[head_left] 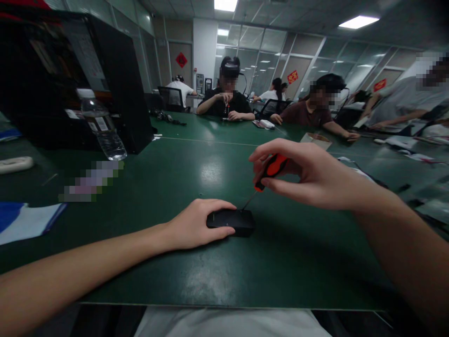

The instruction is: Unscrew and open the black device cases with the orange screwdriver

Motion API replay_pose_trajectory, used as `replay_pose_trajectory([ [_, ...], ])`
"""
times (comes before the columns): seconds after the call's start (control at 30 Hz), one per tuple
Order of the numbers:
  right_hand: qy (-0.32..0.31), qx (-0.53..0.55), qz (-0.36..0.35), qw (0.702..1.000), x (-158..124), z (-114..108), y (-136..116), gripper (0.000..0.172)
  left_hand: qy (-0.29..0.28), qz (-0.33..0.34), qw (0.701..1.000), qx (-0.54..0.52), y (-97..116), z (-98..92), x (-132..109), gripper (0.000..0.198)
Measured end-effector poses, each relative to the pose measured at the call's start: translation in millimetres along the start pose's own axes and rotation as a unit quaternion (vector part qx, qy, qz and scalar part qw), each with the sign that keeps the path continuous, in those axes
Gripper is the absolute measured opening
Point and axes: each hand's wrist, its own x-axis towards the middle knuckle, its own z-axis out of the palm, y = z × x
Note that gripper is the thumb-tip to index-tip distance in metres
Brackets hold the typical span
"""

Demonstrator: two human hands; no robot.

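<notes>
A small black box-shaped device (242, 223) lies on the green tabletop in front of me. My left hand (203, 223) grips it from its left end, thumb on the near side and fingers along the far side. In my right hand (298, 173) is a screwdriver (275, 167) with an orange and black handle, pinched between thumb and fingers. Its thin shaft slants down to the left, and the tip meets the top of the device near its far edge. Whether a screw sits under the tip is too small to tell.
On the left a clear plastic bottle (101, 124) stands beside a large black cabinet (119, 79). Blue and white sheets (31, 222) lie at the left edge. A small open carton (315, 139) sits beyond my right hand. Several people work around the tables.
</notes>
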Motion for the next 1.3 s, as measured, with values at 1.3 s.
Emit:
replay_pose_trajectory([
  [1.3, -0.061, -0.159, -0.059, 0.984, -4.4, -7.8, -11.4, 0.012, 0.004, 0.040, 0.999, 0.021, 6.4, -13.4, 0.8, 0.035],
])
